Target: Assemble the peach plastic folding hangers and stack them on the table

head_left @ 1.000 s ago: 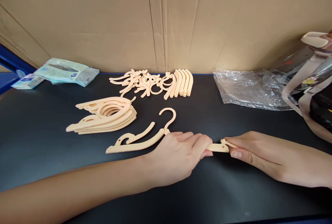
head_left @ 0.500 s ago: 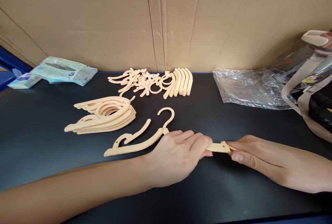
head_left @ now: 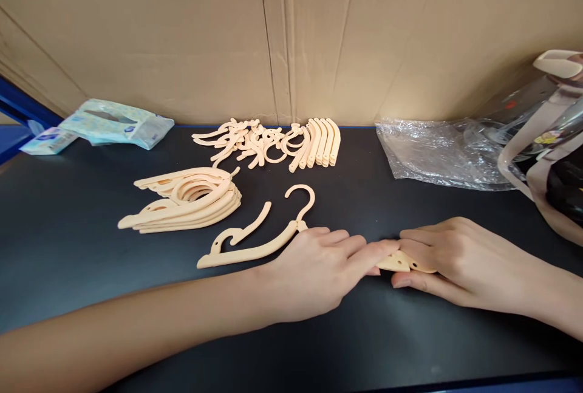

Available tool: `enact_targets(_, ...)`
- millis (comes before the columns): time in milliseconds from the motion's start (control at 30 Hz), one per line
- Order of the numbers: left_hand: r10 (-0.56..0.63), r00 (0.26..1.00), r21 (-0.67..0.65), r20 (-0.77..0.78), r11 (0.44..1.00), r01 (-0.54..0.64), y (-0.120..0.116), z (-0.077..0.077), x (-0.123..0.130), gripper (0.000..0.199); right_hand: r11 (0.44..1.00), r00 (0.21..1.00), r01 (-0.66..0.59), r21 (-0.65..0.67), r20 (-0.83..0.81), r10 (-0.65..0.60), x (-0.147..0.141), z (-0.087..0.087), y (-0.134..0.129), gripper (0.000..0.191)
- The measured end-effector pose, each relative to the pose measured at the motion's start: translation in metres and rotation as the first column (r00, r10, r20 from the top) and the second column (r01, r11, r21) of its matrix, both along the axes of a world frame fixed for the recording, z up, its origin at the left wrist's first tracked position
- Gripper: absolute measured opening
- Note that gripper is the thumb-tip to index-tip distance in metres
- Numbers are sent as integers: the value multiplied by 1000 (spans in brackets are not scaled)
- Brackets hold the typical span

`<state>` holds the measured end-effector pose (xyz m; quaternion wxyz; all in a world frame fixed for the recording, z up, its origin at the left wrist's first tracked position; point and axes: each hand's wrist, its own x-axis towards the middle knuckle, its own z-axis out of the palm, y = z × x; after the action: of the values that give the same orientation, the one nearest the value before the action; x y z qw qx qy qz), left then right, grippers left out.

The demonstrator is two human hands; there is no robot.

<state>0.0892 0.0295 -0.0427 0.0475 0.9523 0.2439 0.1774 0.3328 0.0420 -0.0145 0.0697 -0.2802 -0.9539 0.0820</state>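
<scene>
A cream plastic hanger (head_left: 255,252) is held above the black table, its hook upward and a curved side piece at its left arm. My left hand (head_left: 319,271) is closed around the hanger's right arm, hiding much of it. At that arm's right end, my right hand (head_left: 450,262) pinches a small cream piece (head_left: 422,268) against the hanger; most of this piece is under the fingers. Small holes show near where the two parts meet. Whether they are joined I cannot tell.
Folded cream hangers (head_left: 182,201) lie stacked at the left. Behind are loose hooks and small parts (head_left: 246,141) beside curved arms (head_left: 319,143). Tissue packs (head_left: 116,123) lie at the back left. A clear plastic bag (head_left: 437,153) and a strapped bottle (head_left: 546,113) are at the right.
The hanger and my left hand have shifted slightly right. My right hand has moved left and up over the hanger's end, covering more of the small piece.
</scene>
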Motion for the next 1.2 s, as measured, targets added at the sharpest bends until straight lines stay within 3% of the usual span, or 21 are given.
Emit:
enact_targets(100,-1,1000,-43,22,999,2,1,0,-1,25,999,999,-53,6,10,53,-1,0,1,38)
enact_targets(233,0,1000,-77,0,997,0,1,1,-1,33,1000,1000,-15,3,-8,15,-2,-1,-1,39)
enact_targets(400,17,1000,-50,-3,999,-17,-1,1,-2,43,992,998,59,-110,-26,-62,-5,-3,-4,42)
enact_targets(567,4,1000,-56,-3,998,-4,1,2,0,41,981,994,110,-158,2,-111,-7,2,-7,44)
enact_targets(700,-26,999,-38,-27,999,25,3,4,1,47,970,980,197,-139,36,-194,-8,4,-6,37)
enact_targets(867,25,1000,-2,14,1000,-25,2,1,1,40,983,987,158,-94,-25,-161,-10,0,-3,39)
enact_targets(1067,28,999,31,35,999,-29,1,1,-1,43,921,964,254,-296,5,-264,-13,2,-4,47)
enact_targets(1200,46,998,16,36,999,-47,2,0,-2,48,895,950,302,-329,27,-311,-10,0,-3,50)
